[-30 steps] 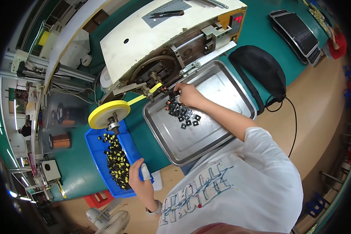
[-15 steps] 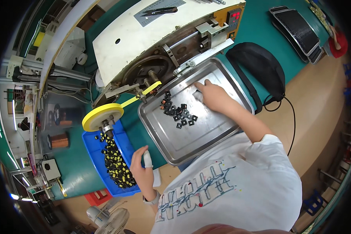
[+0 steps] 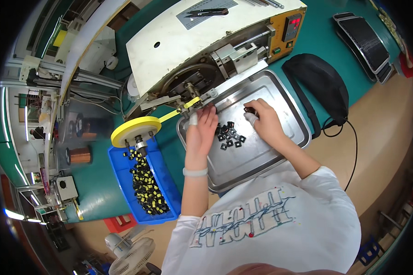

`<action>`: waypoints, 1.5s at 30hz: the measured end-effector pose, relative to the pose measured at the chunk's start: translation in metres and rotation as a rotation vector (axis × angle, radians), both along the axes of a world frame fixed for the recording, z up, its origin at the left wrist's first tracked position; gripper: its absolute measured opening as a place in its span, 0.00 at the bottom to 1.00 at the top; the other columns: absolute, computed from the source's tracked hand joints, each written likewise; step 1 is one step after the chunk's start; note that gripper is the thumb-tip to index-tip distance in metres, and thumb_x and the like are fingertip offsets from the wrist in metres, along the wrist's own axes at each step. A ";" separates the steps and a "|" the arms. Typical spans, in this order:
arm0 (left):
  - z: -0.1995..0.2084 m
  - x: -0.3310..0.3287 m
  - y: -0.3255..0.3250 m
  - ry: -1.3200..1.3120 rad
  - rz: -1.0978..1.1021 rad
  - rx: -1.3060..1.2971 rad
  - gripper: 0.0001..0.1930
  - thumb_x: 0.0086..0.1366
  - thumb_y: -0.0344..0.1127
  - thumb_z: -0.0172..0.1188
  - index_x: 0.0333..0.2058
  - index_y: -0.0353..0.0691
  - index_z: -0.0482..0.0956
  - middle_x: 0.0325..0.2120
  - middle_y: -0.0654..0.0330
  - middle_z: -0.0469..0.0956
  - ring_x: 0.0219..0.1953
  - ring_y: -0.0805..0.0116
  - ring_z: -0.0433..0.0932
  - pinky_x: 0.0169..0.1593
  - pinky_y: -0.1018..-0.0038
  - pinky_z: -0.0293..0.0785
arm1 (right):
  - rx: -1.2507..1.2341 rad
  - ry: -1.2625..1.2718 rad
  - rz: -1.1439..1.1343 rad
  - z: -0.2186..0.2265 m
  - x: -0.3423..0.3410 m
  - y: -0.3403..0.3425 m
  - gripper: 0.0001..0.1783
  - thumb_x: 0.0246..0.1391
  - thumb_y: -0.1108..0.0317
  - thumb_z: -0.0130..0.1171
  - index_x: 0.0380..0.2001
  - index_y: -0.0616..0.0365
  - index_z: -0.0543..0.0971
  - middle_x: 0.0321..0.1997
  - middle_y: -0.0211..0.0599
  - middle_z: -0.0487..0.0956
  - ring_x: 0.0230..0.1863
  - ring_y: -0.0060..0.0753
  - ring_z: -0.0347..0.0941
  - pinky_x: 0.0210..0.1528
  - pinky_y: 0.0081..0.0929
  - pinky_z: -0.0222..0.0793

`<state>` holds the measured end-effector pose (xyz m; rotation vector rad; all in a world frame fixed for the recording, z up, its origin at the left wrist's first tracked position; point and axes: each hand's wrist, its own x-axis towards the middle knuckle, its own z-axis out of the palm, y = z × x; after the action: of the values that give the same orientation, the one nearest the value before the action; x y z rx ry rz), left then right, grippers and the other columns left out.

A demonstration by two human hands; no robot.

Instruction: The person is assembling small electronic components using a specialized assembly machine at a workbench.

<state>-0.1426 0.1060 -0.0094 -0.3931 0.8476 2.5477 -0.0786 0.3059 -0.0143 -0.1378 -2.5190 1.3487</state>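
My left hand reaches up to the winding machine's spindle, fingers stretched out beside the end of a yellow tape strip. A white cover wraps one of its fingertips; whether the fingers touch the spindle is hard to tell. Over the metal tray, my right hand pinches a small dark bobbin between thumb and fingers. One finger of this hand also wears a pale cover. Between the hands, several small black square bobbins lie in a loose pile, partly hidden by my left hand.
A yellow tape roll sits left of the spindle, above a blue bin of yellow-and-black taped pieces. The white-topped machine borders the tray's far side. A black pouch lies to the right, and a fan stands lower left.
My left hand has moved from beside the blue bin up to the spindle. My right hand has drawn back slightly and now holds a bobbin. The whole view has shifted.
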 end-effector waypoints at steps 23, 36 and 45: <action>-0.002 0.100 -0.084 -0.224 0.046 0.559 0.13 0.64 0.32 0.51 0.47 0.42 0.73 0.38 0.60 0.72 0.41 0.67 0.68 0.43 0.72 0.68 | -0.143 0.540 0.009 0.010 -0.051 -0.091 0.18 0.35 0.84 0.57 0.35 0.61 0.80 0.31 0.39 0.73 0.28 0.34 0.72 0.25 0.25 0.68; 0.015 0.106 -0.075 -0.173 0.026 0.500 0.13 0.67 0.33 0.48 0.49 0.42 0.70 0.39 0.59 0.72 0.40 0.69 0.69 0.43 0.73 0.65 | -0.193 0.350 0.000 0.013 -0.047 -0.098 0.22 0.34 0.88 0.49 0.36 0.60 0.78 0.35 0.43 0.70 0.32 0.46 0.72 0.34 0.33 0.69; 0.007 0.123 -0.088 -0.096 0.023 0.471 0.15 0.67 0.33 0.46 0.51 0.44 0.71 0.43 0.59 0.72 0.46 0.67 0.69 0.46 0.71 0.64 | -0.047 0.064 0.169 0.015 -0.004 -0.093 0.47 0.45 0.78 0.55 0.67 0.41 0.48 0.37 0.50 0.70 0.31 0.56 0.70 0.32 0.43 0.68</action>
<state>-0.0195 0.0177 -0.0025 -0.3686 0.1927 2.6170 -0.0822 0.2129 0.0003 0.1103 -2.4942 1.4509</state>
